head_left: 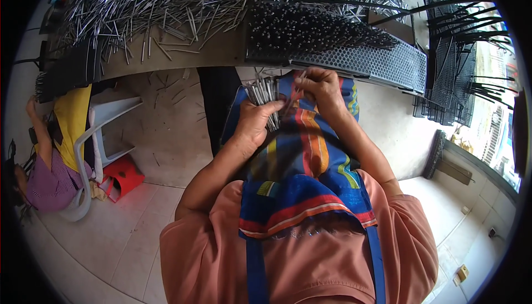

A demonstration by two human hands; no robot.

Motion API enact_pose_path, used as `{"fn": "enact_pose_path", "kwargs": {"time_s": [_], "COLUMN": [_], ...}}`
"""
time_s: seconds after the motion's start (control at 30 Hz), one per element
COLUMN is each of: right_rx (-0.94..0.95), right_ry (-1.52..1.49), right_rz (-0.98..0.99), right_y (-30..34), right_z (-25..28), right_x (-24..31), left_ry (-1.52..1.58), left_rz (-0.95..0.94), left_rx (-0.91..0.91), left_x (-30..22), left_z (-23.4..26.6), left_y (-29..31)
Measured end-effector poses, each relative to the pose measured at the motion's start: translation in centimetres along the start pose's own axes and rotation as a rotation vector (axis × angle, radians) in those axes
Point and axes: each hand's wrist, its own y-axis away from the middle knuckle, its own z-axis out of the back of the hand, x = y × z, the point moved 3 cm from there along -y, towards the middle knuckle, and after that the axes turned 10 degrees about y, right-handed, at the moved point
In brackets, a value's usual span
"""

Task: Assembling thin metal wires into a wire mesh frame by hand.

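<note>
My left hand (256, 123) is closed around a bundle of thin metal rods (262, 91), held roughly upright over my lap just below the table edge. Close beside it on the right, my right hand (323, 85) is pinched, with a slim rod (300, 80) between thumb and fingers, blurred by motion. Beyond my hands, a perforated metal tray (360, 63) lies along the table edge, many similar rods (310, 29) standing in its holes. A large heap of loose rods (160, 4) covers the table further back. A striped blue apron (313, 143) covers my lap.
The brown table (221, 52) curves across in front of me. At far left, another person (52, 171) sits on a grey plastic chair (84, 182) near a red bag (121, 177). Black mesh racks (451, 54) stand at the right by a window. Some rods (177, 96) lie on the floor.
</note>
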Motion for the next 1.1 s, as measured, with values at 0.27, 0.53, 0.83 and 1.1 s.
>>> {"fn": "enact_pose_path", "kwargs": {"time_s": [0.27,0.53,0.83,1.1], "right_rx": [-0.350,-0.318,-0.347,-0.346], "right_ry": [0.407,0.672,0.813,0.853], "right_rz": [0.895,1.020,1.004,0.908], "right_y": [-2.4,-2.1,-3.0,-4.2], "right_z": [-5.1,-6.5,-7.0,-7.2], "right_x": [5.5,4.5,4.8,6.8], "left_ry": [0.006,0.056,0.061,0.118], "left_rz": [-0.075,-0.055,-0.049,-0.013], "left_rx": [-0.154,-0.193,-0.158,-0.150], "left_x": [-1.0,-1.3,-1.2,-0.9], "left_z": [3.7,4.3,3.7,3.9], "left_y": [0.5,0.7,0.6,0.2]}}
